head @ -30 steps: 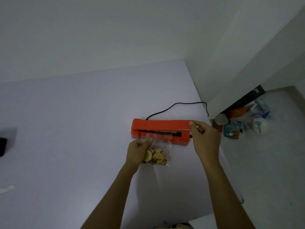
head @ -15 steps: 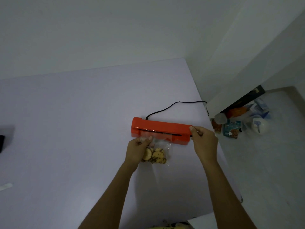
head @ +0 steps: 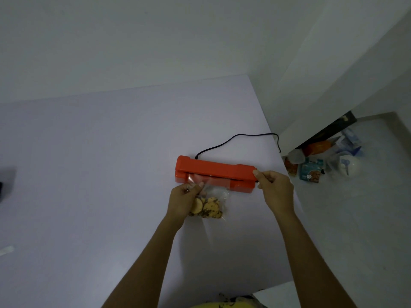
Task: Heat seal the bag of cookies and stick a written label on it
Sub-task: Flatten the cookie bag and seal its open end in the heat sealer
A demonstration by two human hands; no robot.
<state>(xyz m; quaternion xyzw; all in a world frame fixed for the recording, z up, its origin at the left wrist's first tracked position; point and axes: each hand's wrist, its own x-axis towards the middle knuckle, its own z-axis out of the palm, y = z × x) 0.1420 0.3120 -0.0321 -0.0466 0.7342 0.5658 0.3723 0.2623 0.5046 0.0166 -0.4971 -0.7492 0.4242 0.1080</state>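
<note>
bag mouth was fed into the sealer slot, pinched flat by the left hand, likely so the seam seals unwrinkled. sealer's right end was gripped by the right hand, probably to steady it.

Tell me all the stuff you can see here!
heat sealer: one, orange-red, on the table's right side
cord: one, black, from the sealer's back to the table edge
bag of cookies: one, clear, top edge in the sealer's slot
table: one, pale purple
packets and tubs: several, mixed colours, on the floor at right
left hand: pinching the bag's top left
right hand: at the sealer's right end
</note>
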